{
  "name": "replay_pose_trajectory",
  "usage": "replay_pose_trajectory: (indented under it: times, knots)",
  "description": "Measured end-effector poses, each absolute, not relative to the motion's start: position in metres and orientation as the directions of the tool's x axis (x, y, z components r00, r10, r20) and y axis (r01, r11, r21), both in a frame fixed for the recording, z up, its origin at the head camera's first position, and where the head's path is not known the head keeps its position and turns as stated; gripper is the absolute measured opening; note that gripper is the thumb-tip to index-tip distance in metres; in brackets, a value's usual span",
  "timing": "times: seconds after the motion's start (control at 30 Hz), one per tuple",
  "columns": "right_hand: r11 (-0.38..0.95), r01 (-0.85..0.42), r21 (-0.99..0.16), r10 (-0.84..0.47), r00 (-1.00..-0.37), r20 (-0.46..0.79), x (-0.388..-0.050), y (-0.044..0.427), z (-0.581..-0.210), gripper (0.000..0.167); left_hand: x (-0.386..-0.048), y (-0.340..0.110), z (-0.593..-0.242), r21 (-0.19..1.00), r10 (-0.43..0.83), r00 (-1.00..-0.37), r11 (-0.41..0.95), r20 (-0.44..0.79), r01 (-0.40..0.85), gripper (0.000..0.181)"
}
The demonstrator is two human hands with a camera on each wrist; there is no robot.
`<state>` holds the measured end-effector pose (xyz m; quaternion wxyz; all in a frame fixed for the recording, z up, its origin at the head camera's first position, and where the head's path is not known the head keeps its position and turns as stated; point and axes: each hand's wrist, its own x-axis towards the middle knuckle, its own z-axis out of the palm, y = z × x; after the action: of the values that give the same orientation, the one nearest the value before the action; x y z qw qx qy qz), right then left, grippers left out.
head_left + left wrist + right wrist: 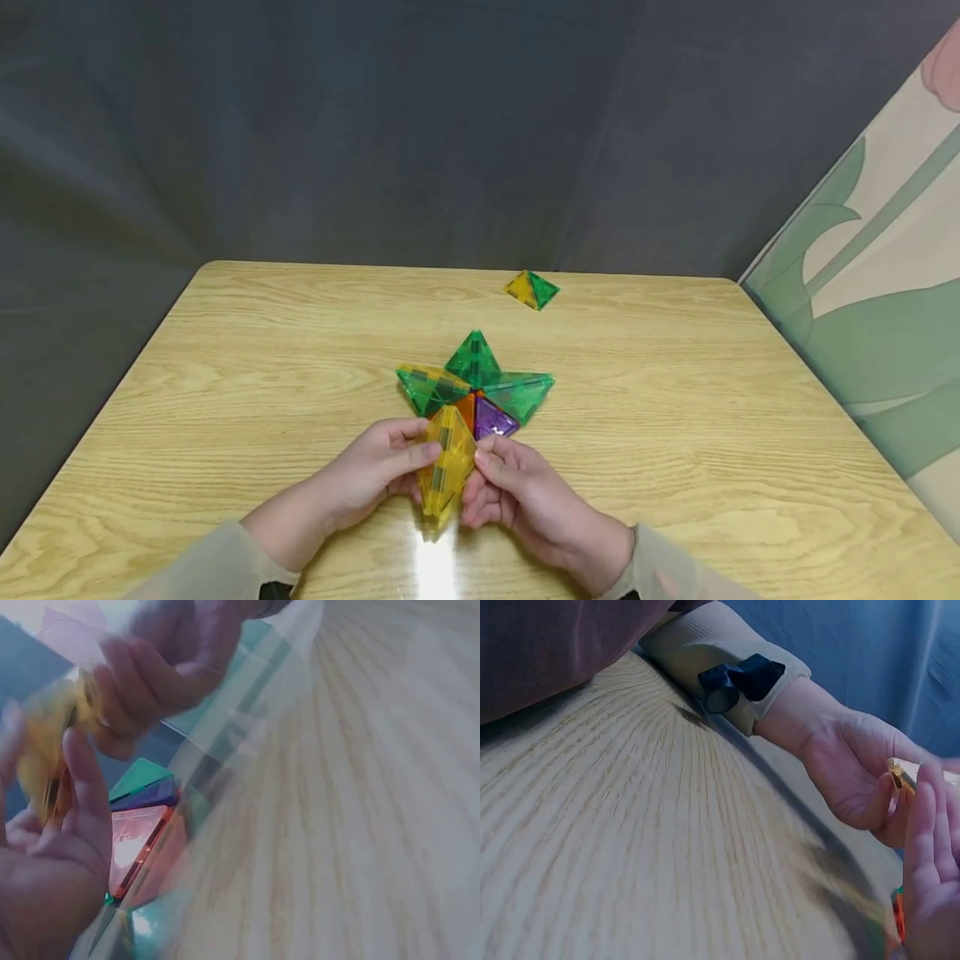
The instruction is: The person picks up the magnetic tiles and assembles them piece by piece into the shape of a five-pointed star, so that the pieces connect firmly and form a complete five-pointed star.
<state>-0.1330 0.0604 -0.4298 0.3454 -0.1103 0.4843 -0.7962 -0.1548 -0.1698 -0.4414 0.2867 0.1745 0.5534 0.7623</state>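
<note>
Translucent yellow magnetic tiles [447, 462], joined into a pointed diamond-like solid, are held between both hands just above the near part of the table. My left hand [371, 468] grips the solid's left side, thumb on its front face. On the opposite edge, my right hand [525, 492] pinches with thumb and index finger. Directly behind stands a star-like build with green tile points [474, 358], a purple tile [495, 419] and an orange tile [465, 408]. The yellow solid partly hides the orange tile. In the left wrist view the yellow tiles [41, 750] are blurred.
A small yellow-and-green tile piece [532, 290] lies by the far edge of the wooden table [300, 333]. Dark cloth [420, 133] hangs behind the table. On the right is a leaf-patterned panel [885, 333].
</note>
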Motion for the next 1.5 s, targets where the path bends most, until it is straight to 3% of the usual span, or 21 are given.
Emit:
replay_pose_trajectory:
  times: [0.2, 0.4, 0.8, 1.1, 1.5]
  knots:
    - [-0.274, 0.519, -0.809, -0.564, -0.768, -0.302, -0.133, 0.062, -0.431, 0.013, -0.152, -0.172, -0.440, 0.923, 0.531, -0.831, -0.215, -0.164, -0.319, 0.045]
    - [-0.311, 0.545, -0.778, -0.539, -0.776, -0.328, -0.132, 0.063, -0.434, 0.013, -0.148, -0.168, -0.439, 0.911, 0.367, -0.883, -0.174, -0.291, -0.373, 0.042]
    - [-0.324, 0.560, -0.762, -0.456, -0.799, -0.393, -0.133, 0.057, -0.436, 0.021, -0.158, -0.162, -0.442, 0.894, 0.124, -0.919, -0.213, -0.375, -0.394, 0.028]
    - [-0.340, 0.551, -0.762, -0.441, -0.809, -0.388, -0.125, 0.061, -0.432, 0.033, -0.161, -0.158, -0.443, 0.903, 0.071, -0.915, -0.150, -0.397, -0.404, 0.019]
    - [-0.434, 0.567, -0.700, -0.477, -0.804, -0.355, -0.114, 0.070, -0.415, 0.048, -0.155, -0.160, -0.436, 0.891, 0.196, -0.895, -0.143, -0.400, -0.430, 0.033]
